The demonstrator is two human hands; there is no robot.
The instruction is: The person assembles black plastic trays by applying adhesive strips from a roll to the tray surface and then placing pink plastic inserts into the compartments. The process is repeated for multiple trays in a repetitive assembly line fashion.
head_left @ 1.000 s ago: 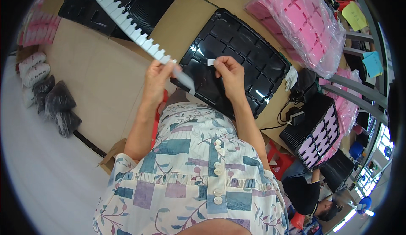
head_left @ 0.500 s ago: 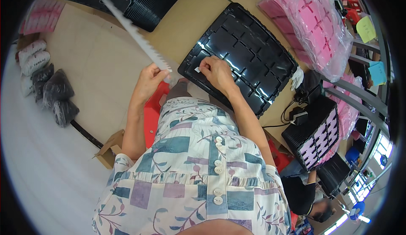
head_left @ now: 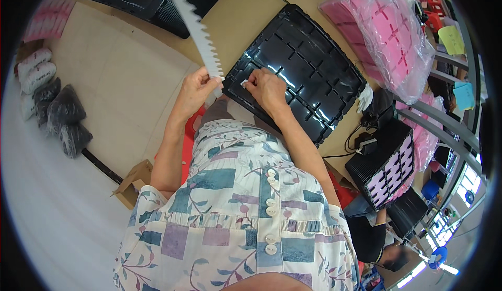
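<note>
A long white strip [head_left: 196,32] with a saw-toothed edge is pinched near its lower end in my left hand [head_left: 195,92]. The rest of it rises away past the upper edge of the view. My right hand [head_left: 268,89] is closed over the near left part of a black plastic tray [head_left: 308,53], which has cross-shaped ridges and a glossy surface. Between its thumb and forefinger shows a small white piece [head_left: 244,82]. Whether that piece touches the tray, I cannot tell.
Black stacked trays [head_left: 157,0] lie at the far left. Pink trays in clear plastic [head_left: 384,40] stand at the right, near a white glove [head_left: 365,98] and a black adapter [head_left: 367,144] with cables. Black bags [head_left: 67,108] sit at left. Another person [head_left: 368,238] is at lower right.
My left hand has moved right and slightly up, bringing the strip's lower end beside the tray's corner. The strip now stands steeper. My right hand has barely shifted.
</note>
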